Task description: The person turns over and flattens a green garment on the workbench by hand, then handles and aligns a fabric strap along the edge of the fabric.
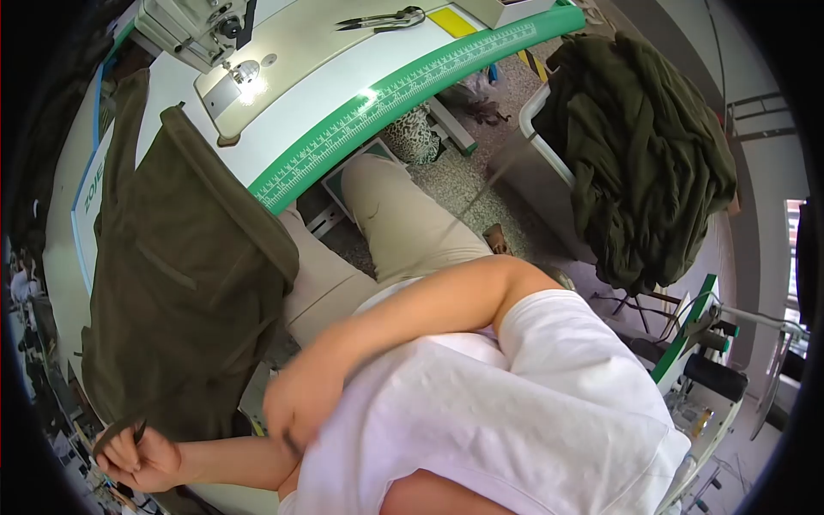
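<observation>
My left hand [142,457] is at the lower left with its fingers curled round the edge of a dark olive cloth piece [180,283]. A small dark pointed tip shows between the fingers; I cannot make out what it is. The cloth hangs over the left end of the table's front edge, a long seam or folded band along its right side. My right hand [305,399] is across my body, above my left forearm. It is smeared by motion, and its fingers are mostly hidden.
A sewing machine [202,30] stands on the white table, which has a green ruler edge [403,86]. Thread snips [382,19] lie on the machine bed. To the right, a grey bin [541,184] is heaped with olive cloth [644,154]. Another machine stand [712,378] is at lower right.
</observation>
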Demonstrator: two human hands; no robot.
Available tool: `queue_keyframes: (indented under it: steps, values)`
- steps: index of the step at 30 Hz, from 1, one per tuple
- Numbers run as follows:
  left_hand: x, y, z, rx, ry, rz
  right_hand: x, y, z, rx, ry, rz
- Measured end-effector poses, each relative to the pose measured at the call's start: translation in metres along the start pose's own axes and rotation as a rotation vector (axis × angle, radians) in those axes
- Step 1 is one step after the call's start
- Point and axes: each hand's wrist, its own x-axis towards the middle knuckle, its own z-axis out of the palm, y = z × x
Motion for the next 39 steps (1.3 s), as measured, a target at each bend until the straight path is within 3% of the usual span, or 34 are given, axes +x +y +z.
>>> queue_keyframes:
  steps: [1,3,4,5,6,8,9,10,12,13,16,17,20,23,25,27,29,33,38,39]
  values:
    - [-0.001,-0.004,0.0,-0.003,-0.003,-0.002,0.013,-0.02,0.007,0.12,-0.085,-0.018]
    - [-0.004,-0.01,0.001,0.29,0.024,-0.12,0.018,-0.046,0.005,0.238,-0.174,-0.036]
    - [-0.004,-0.02,0.009,0.438,0.04,-0.178,0.01,-0.053,-0.005,-0.126,-0.13,0.036]
    - [-0.011,-0.035,0.017,0.77,0.204,-0.157,0.0,-0.059,-0.015,-0.49,-0.083,0.106]
    - [-0.016,-0.053,0.027,1.097,0.373,-0.129,-0.018,-0.065,-0.024,-0.633,0.024,0.263]
    - [-0.02,-0.052,0.005,1.291,-0.009,-0.511,-0.051,-0.071,-0.038,-0.889,0.26,0.512]
    - [-0.019,-0.064,0.017,1.288,-0.089,-0.626,-0.061,-0.07,-0.039,-1.002,0.395,0.601]
    - [-0.017,-0.086,0.037,1.279,-0.168,-0.739,-0.067,-0.075,-0.036,-1.003,0.39,0.593]
    - [-0.015,-0.111,0.06,1.352,-0.481,-0.798,-0.074,-0.085,-0.031,-0.587,0.745,0.308]
    - [-0.013,-0.117,0.064,1.356,-0.478,-0.799,-0.073,-0.084,-0.027,-0.585,0.743,0.305]
    - [-0.01,-0.127,0.07,1.065,-0.971,-0.681,-0.068,-0.078,0.0,-0.226,0.574,0.455]
    - [-0.008,-0.125,0.07,1.062,-0.969,-0.692,-0.072,-0.074,0.001,-0.216,0.576,0.456]
    - [0.003,-0.118,0.067,0.826,-1.14,-0.747,-0.091,-0.054,-0.002,-0.136,0.252,0.33]
    - [0.01,-0.125,0.066,0.707,-1.186,-0.771,-0.13,-0.045,-0.024,-0.102,0.343,0.353]
    - [0.012,-0.133,0.066,0.648,-1.198,-0.785,-0.173,-0.026,-0.049,-0.188,0.749,0.573]
    - [0.011,-0.145,0.07,0.679,-1.22,-0.787,-0.212,-0.009,-0.068,-0.589,0.881,0.961]
    - [0.01,-0.155,0.072,0.698,-1.23,-0.789,-0.239,0.014,-0.074,-0.65,0.781,1.142]
    - [0.0,-0.17,0.07,0.667,-1.194,-0.737,-0.258,0.053,-0.05,-0.999,0.642,0.995]
    - [-0.009,-0.179,0.065,0.686,-1.15,-0.799,-0.272,0.084,-0.047,-1.135,0.61,1.08]
    - [-0.011,-0.179,0.063,0.702,-1.135,-0.816,-0.279,0.077,-0.052,-0.93,0.881,0.937]
